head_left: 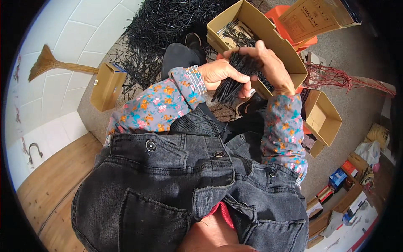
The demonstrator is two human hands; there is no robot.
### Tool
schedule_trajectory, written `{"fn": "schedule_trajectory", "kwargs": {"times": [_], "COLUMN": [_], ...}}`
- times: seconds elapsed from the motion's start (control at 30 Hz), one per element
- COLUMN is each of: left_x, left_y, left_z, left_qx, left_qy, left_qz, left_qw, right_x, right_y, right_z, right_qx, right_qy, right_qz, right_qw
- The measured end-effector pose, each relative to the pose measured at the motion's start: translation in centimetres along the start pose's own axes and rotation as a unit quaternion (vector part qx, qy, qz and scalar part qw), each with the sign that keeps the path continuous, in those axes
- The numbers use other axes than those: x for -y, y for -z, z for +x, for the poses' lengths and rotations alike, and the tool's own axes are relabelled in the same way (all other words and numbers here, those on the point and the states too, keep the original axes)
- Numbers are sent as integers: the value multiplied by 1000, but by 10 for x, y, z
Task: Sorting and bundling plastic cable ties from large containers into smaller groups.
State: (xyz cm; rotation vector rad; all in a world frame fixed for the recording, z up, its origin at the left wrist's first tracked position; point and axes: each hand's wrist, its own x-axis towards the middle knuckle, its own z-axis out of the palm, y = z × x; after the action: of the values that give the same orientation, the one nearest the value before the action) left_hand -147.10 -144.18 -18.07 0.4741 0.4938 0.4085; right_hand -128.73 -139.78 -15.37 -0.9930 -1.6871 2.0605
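Observation:
A bundle of thin black sticks (228,89) is clasped in my left hand (219,72), with the thumb across its front and fingertips curling round from the far side. My right hand (273,69) is open and cupped against the bundle's upper right end, its fingers stretched over the top. The sticks there are smeared by motion. Just beyond and below my hands is a long tan cardboard box (289,52) with more loose black sticks (237,33) inside. My hands hide part of this box.
A big heap of black sticks (163,29) lies on the floor at the far left. A small tan box (107,88) and a straw broom (63,65) stand by the tiled wall. Red strings (336,77), an open tan box (321,115) and an orange stool (279,17) are at the right.

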Motion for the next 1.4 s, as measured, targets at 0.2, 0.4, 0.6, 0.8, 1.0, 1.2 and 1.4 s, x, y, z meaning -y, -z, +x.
{"fn": "schedule_trajectory", "kwargs": {"times": [0.2,0.4,0.6,0.8,1.0,1.2,1.4], "left_x": [-6,-13,-6,-5,-2,-2,1], "left_y": [8,9,3,-1,-1,1,2], "left_z": [6,6,4,4,4,5,6], "left_qx": [22,19,42,43,50,45,37], "left_qy": [-102,-227,-254,-253,-270,-292,-285], "left_qz": [-110,-186,-185,-208,-220,-200,-204], "left_qw": [988,956,948,944,936,934,936], "right_x": [-35,-55,-38,-35,-30,-39,-28], "right_y": [-20,-57,-68,-68,-76,-82,-80], "right_z": [-10,-37,-37,-36,-43,-38,-37], "right_qx": [-208,-273,-340,-381,-388,-500,-496], "right_qy": [144,136,100,111,114,279,265], "right_qz": [254,322,185,262,295,29,-326], "right_qw": [934,896,917,880,866,820,760]}}
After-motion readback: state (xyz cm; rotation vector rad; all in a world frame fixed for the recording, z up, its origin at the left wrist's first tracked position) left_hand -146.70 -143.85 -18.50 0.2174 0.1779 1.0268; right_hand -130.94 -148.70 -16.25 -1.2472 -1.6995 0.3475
